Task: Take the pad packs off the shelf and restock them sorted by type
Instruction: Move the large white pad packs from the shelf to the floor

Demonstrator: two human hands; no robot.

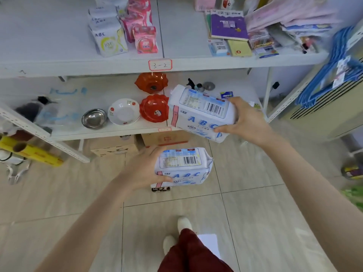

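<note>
Left grip (144, 169) curled round low pack (184, 165), right grip (247, 118) curled round high pack (200, 112), above tiled floor (255, 213); white shelf (78, 65) carried white packs (110, 40), pink packs (141, 26).

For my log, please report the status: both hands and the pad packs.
Left hand grips lower blue pack. Right hand grips upper blue pack. White packs and pink packs stand on top shelf. Nothing blocks it.

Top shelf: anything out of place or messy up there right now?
The white ABC packs and pink packs stand in side-by-side rows, sorted by type. To their right, a purple notebook lies askew on a jumbled stationery heap.
</note>
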